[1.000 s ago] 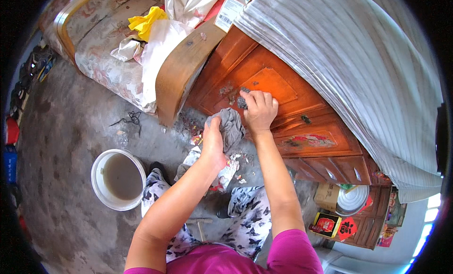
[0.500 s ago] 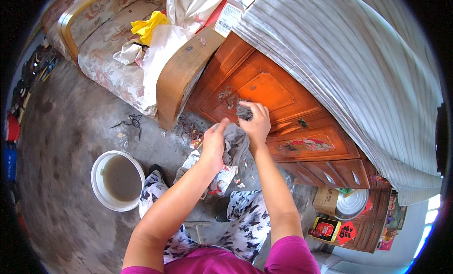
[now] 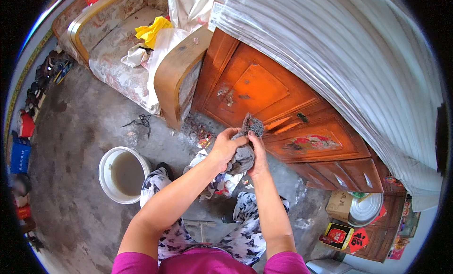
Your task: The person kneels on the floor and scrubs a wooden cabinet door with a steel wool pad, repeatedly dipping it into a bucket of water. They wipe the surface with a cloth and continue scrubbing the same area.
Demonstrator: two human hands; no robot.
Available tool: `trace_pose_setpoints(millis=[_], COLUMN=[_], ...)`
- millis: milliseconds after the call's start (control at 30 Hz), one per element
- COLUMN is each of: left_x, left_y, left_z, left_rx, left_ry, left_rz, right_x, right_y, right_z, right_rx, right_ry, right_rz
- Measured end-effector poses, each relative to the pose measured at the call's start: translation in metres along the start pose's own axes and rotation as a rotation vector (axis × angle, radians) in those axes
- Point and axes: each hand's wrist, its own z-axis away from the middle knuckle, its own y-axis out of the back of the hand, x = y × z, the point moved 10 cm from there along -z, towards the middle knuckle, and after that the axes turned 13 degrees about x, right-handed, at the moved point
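My left hand (image 3: 225, 147) and my right hand (image 3: 257, 157) are together in front of the cabinet, both closed around a crumpled wet-looking grey cloth (image 3: 241, 160). A dark grey steel wool scourer (image 3: 255, 126) sticks out above my fingers, against the cloth's upper end. Which fingers pinch the scourer is hidden. Just beyond stands the orange-brown wooden cabinet (image 3: 259, 87), its door panels marked by scraped patches and a torn red-and-white paper remnant (image 3: 314, 143). Both hands are apart from the cabinet's surface, as far as I can see.
A white bucket (image 3: 104, 182) of murky water stands left of my legs. Paper scraps (image 3: 231, 183) lie on the floor between my feet. A floral sofa (image 3: 113, 78) with a wooden armrest (image 3: 167, 71) adjoins the cabinet. Striped cloth (image 3: 330, 43) drapes over it. A cardboard box (image 3: 338, 205) stands right.
My right hand has drawn back from the cabinet door and come down against the cloth. My left hand has shifted slightly, and the two hands now meet. The view has turned a little.
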Motion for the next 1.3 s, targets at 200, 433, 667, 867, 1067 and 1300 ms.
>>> trace_pose_setpoints(millis=[200, 433, 667, 867, 1067, 1300], left_x=[-0.02, -0.054, -0.054, 0.005, 0.05, -0.019], left_y=[-0.053, -0.115, -0.173, -0.115, 0.179, 0.583], left_z=[0.022, 0.095, 0.161, 0.265, 0.282, 0.248], left_rx=[0.115, 0.065, -0.091, -0.45, -0.001, 0.94], left_ry=[-0.216, -0.104, -0.006, -0.076, -0.384, -0.135], left_rz=[0.192, 0.281, 0.299, 0.162, 0.062, -0.58], right_x=[-0.023, -0.103, -0.129, -0.108, -0.006, 0.1], right_y=[0.062, 0.107, 0.157, 0.117, 0.103, 0.048], right_z=[0.03, 0.118, 0.153, 0.205, 0.193, 0.17], right_rx=[0.035, -0.035, 0.068, -0.371, -0.383, -0.123], right_ry=[0.092, 0.454, -0.035, -0.113, -0.119, -0.182], right_rz=[0.026, 0.289, -0.219, -0.507, -0.406, -0.184])
